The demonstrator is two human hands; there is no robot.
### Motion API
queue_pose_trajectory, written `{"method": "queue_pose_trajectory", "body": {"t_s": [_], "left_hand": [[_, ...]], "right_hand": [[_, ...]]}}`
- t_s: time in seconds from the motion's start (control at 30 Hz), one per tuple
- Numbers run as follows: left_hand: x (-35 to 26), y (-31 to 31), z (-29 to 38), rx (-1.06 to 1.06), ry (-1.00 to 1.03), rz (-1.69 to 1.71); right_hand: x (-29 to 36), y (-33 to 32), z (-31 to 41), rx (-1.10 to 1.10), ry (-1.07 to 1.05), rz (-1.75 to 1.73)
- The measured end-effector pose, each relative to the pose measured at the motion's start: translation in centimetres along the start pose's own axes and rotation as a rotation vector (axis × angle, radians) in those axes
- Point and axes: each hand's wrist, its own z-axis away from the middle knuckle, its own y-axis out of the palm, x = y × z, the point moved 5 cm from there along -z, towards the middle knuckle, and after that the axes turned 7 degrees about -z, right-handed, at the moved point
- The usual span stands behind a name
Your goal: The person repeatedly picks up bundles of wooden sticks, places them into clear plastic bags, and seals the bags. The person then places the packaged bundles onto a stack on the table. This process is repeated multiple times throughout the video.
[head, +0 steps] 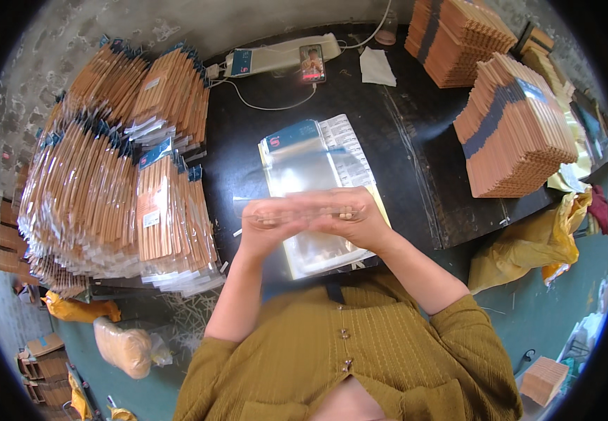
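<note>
Both of my hands are raised in front of me, blurred by movement, gripping one bundle between them. My left hand (267,223) and my right hand (354,216) close around a row of wooden sticks (345,212) seen end-on, apparently in clear film. Beneath them lies a stack of clear plastic bags with blue headers (293,136). A sheet of printed labels (343,131) lies along the bags' right side. To the left, packed wooden sticks in clear bags (156,210) stand in a dense group.
Banded stacks of wooden sticks (514,131) stand at the right of the black table (409,210). A phone (312,63) leans on a pale box at the back, its cable (272,108) curving over the table. White paper (377,67) lies nearby. A yellow sack (530,252) hangs by the right edge.
</note>
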Motion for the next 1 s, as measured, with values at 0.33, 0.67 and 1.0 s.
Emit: {"method": "queue_pose_trajectory", "body": {"t_s": [0.33, 0.67, 1.0], "left_hand": [[4.2, 0.3, 1.2, -0.066, -0.041, -0.051], [9.9, 0.2, 3.1, -0.066, -0.126, -0.359], [6.7, -1.0, 1.4, 0.161, -0.417, -0.229]], "right_hand": [[-4.1, -0.7, 1.5, -0.026, -0.021, 0.159], [-10.8, -1.2, 4.9, -0.158, 0.296, -0.109], [-3.1, -1.7, 1.6, -0.045, 0.182, -0.025]]}}
